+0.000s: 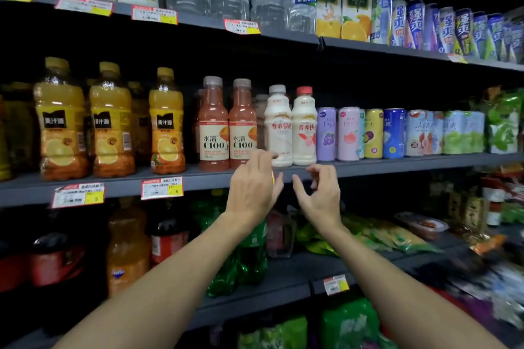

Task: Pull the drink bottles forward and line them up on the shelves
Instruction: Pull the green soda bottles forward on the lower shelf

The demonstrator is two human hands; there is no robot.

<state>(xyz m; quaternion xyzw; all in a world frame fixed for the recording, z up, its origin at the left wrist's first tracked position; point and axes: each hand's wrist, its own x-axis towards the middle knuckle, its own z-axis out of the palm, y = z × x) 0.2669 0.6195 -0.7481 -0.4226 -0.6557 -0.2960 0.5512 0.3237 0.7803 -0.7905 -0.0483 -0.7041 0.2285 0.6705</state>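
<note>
Long grey metal shelf (pixel 368 167) across the middle. On it, dead centre, two tall white plastic bottles (pixel 279 127): full, likely heavy, smooth, firm. Best grabbed round the fat middle. Just below, left hand (pixel 252 190) and right hand (pixel 320 193), fingers loose, holding nothing.

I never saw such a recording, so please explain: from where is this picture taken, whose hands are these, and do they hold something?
No machine is here. A person wears one wide-angle camera on the head, so you see both bare arms from the person's own view, before shop shelves. On the middle shelf stand orange juice bottles, two reddish C100 bottles, two white bottles and a row of cans. The left hand reaches toward the base of the grey-capped white bottle; whether it touches, I cannot tell. The right hand is beside it, at the shelf edge, fingers loosely curled. Neither hand holds anything.
</note>
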